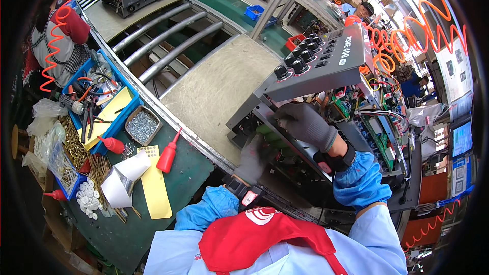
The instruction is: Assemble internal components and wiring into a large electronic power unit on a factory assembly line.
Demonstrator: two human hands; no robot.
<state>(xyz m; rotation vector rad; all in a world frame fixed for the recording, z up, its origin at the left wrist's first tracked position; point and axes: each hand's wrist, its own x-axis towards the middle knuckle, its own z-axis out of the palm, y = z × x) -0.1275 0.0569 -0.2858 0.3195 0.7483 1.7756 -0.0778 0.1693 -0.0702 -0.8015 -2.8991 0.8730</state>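
Observation:
A grey electrical machine (326, 66) with its cover off stands before me, its top panel tilted and carrying several black knobs. My right hand (308, 125), in a dark grey glove, is at the frame under that panel. Its fingers are curled together, and what they hold is hidden. Lower down to the left, my left hand (250, 162), gloved in grey, reaches to the machine's lower front. Motion smears its fingers, so its grip does not show. Between the hands is a green piece (272, 135) whose kind I cannot make out. Circuit boards and wires (377, 127) fill the machine's open side.
On the green bench at left are a blue tray (133, 103) of pliers and other tools, a box of small screws (142, 125), red squeeze bottles (167, 158), white washers (88, 199) and yellow card (155, 188). Rollers (165, 40) lie beyond. Orange coiled hoses (407, 35) hang right; people work nearby.

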